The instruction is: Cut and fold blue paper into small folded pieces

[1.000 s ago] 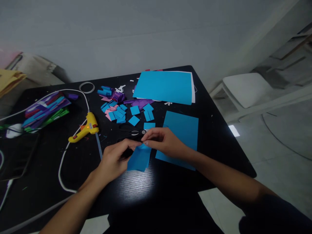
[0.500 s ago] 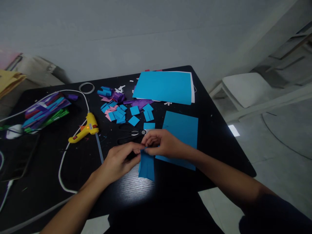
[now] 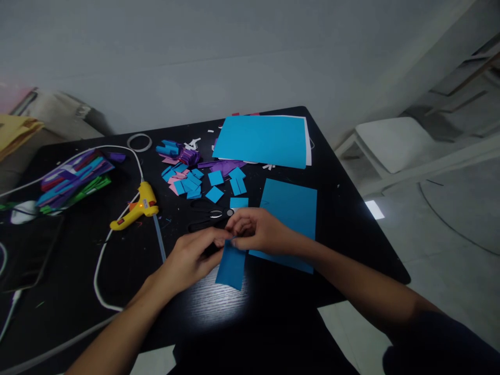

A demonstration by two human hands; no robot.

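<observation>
Between my two hands hangs a blue paper strip (image 3: 232,266), its upper end pinched and its lower end loose toward me. My left hand (image 3: 195,252) grips the strip's top edge from the left, thumb and fingers closed. From the right, my right hand (image 3: 260,229) pinches the same edge, its other fingers curled. The fingertips hide the strip's upper end. Just beyond my hands lie black-handled scissors (image 3: 205,224), partly covered by my right hand. A larger blue paper sheet (image 3: 291,216) lies flat under my right wrist.
A yellow glue gun (image 3: 138,207) with a white cord rests at left. Small blue paper squares (image 3: 214,195), a stack of blue sheets (image 3: 263,140), a tape roll (image 3: 139,142) and bundled coloured strips (image 3: 76,177) lie farther back. A white stool (image 3: 394,140) stands right.
The strip's lower end has swung slightly left and its face looks smoother, with the earlier crease lines no longer showing. Both hands keep almost the same place.
</observation>
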